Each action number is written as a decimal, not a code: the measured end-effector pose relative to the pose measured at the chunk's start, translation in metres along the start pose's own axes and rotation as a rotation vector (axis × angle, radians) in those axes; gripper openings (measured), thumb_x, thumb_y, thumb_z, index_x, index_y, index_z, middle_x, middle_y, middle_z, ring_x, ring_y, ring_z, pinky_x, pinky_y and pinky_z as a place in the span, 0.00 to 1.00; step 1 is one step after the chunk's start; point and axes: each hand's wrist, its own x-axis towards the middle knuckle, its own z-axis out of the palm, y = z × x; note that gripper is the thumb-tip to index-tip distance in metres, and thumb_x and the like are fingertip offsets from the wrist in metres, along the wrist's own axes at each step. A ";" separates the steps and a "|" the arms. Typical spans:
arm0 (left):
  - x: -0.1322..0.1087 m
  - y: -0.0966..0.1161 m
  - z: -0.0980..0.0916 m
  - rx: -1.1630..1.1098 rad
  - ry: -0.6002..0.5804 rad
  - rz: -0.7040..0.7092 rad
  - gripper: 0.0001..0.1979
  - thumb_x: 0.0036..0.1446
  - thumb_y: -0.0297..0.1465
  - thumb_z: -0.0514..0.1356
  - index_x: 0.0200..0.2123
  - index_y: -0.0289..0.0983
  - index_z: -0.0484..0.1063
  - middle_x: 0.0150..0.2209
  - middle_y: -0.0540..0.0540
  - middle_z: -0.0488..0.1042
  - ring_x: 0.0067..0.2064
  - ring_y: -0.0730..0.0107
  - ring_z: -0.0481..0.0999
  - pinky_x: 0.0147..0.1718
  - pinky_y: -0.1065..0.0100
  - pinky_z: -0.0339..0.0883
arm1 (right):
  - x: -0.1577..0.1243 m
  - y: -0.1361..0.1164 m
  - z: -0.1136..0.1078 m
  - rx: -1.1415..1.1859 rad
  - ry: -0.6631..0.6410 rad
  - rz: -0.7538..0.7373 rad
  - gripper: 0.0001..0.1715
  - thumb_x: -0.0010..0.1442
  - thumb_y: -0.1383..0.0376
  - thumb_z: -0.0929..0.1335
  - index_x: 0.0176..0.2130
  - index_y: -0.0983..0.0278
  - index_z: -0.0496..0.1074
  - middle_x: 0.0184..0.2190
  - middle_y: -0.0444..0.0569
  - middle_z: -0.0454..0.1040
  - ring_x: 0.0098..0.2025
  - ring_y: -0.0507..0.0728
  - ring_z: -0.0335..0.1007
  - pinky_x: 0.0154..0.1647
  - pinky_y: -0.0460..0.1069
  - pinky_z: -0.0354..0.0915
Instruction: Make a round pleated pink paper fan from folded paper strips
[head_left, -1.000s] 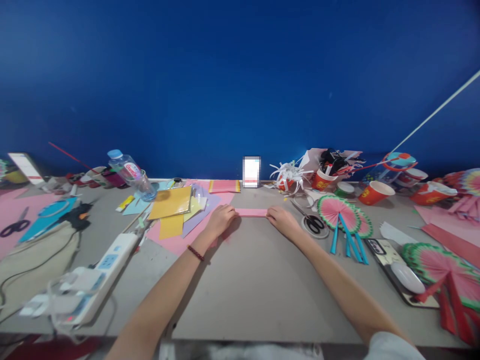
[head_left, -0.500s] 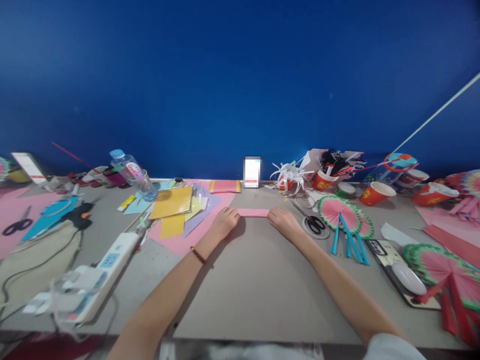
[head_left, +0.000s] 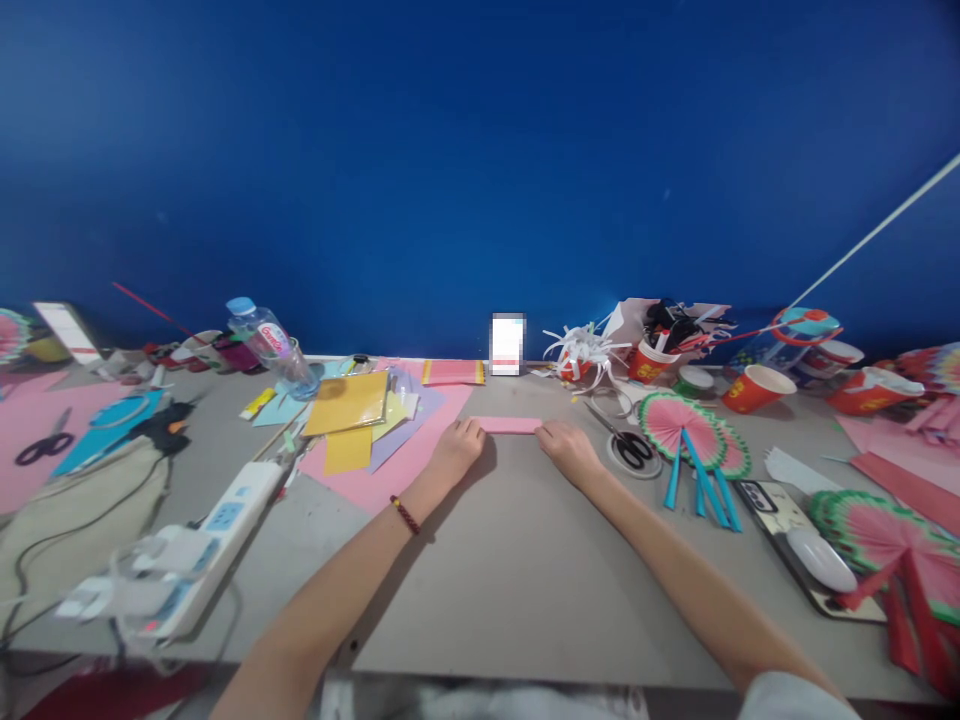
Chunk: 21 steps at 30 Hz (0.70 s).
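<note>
A narrow folded pink paper strip (head_left: 508, 425) lies flat on the grey table (head_left: 510, 570), far from me. My left hand (head_left: 459, 448) presses on its left end with fingers curled down. My right hand (head_left: 566, 447) presses on its right end the same way. Both hands rest on the tabletop, with the strip stretched between them. A dark bead bracelet sits on my left wrist.
Coloured paper sheets (head_left: 352, 410) and a water bottle (head_left: 271, 345) lie left of the hands, with a power strip (head_left: 195, 545) nearer me. Right are black scissors (head_left: 628, 445), pink-green paper fans (head_left: 690, 430), red paper cups (head_left: 754, 388) and a phone (head_left: 802, 545). A blue wall stands behind.
Both hands have crept slightly inward along the strip, so less of it shows between them. The view has shifted a little.
</note>
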 end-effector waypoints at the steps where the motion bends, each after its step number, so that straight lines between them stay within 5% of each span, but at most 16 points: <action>1: -0.001 0.002 0.000 0.009 -0.002 -0.009 0.09 0.57 0.17 0.51 0.33 0.34 0.68 0.35 0.40 0.68 0.40 0.59 0.67 0.36 0.61 0.59 | -0.001 -0.002 -0.001 -0.013 -0.016 0.016 0.11 0.59 0.76 0.62 0.36 0.67 0.71 0.32 0.53 0.72 0.35 0.56 0.64 0.33 0.48 0.54; 13: -0.010 0.021 -0.018 -0.014 0.015 -0.122 0.10 0.54 0.25 0.54 0.40 0.30 0.70 0.42 0.36 0.68 0.44 0.55 0.66 0.40 0.57 0.62 | -0.002 -0.033 -0.011 -0.088 -0.091 0.115 0.15 0.57 0.77 0.61 0.43 0.70 0.71 0.38 0.59 0.72 0.39 0.62 0.65 0.37 0.53 0.60; 21: -0.015 0.040 -0.010 -0.041 0.026 -0.193 0.20 0.55 0.26 0.51 0.52 0.28 0.64 0.43 0.34 0.68 0.43 0.54 0.67 0.39 0.56 0.61 | -0.004 -0.042 -0.012 -0.068 -0.086 0.153 0.18 0.57 0.77 0.60 0.46 0.70 0.69 0.41 0.60 0.71 0.42 0.63 0.65 0.41 0.55 0.61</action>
